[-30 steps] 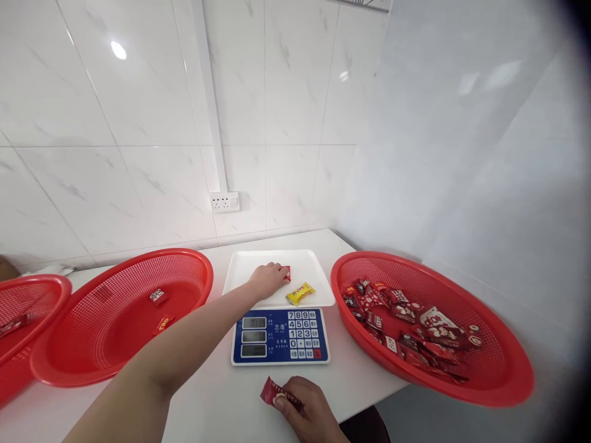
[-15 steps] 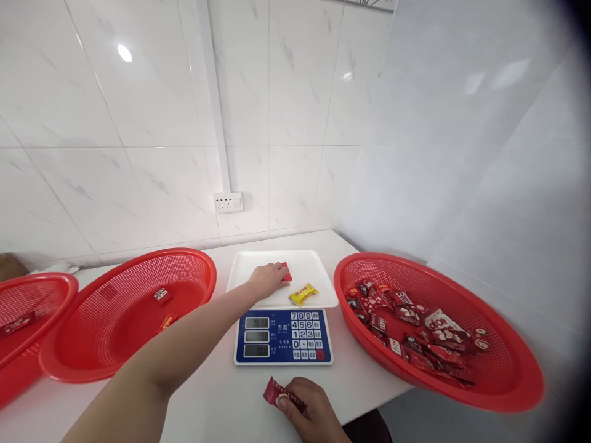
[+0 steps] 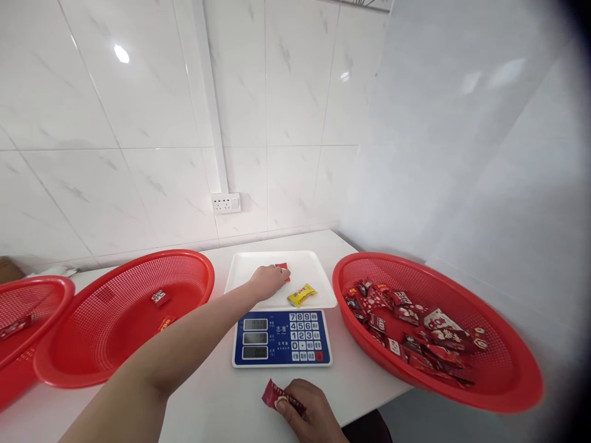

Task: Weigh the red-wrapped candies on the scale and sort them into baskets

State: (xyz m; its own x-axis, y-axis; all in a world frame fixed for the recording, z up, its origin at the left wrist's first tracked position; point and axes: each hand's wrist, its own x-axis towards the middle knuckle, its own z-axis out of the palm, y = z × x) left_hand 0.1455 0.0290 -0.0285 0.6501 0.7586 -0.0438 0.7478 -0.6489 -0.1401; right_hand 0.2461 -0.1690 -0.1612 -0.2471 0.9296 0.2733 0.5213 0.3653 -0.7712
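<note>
My left hand (image 3: 270, 282) reaches over the white weighing tray (image 3: 244, 264) of a digital scale. Its fingers are curled over a small red wrapped candy (image 3: 282, 267), most of which they hide. Beside that hand, on the tray, lies a yellow wrapped candy (image 3: 302, 295). Closer to me, above the table's front part, my right hand (image 3: 314, 411) pinches a dark red candy packet (image 3: 273, 394) with pale lettering between thumb and fingers. The scale's blue keypad panel (image 3: 282, 363) sits between both hands; its display digits are too faint to read.
At right stands a red oval basket (image 3: 512, 387) holding many red and brown candy packets (image 3: 406, 314). A second red basket (image 3: 60, 363) at left has a few candies, and a third (image 3: 50, 283) is cut off by the frame. A tiled wall (image 3: 157, 203) with a socket (image 3: 226, 203) rises behind.
My left hand has shifted slightly to the right and flattened over the red candy on the tray. The right hand has barely moved, and the view has shifted slightly.
</note>
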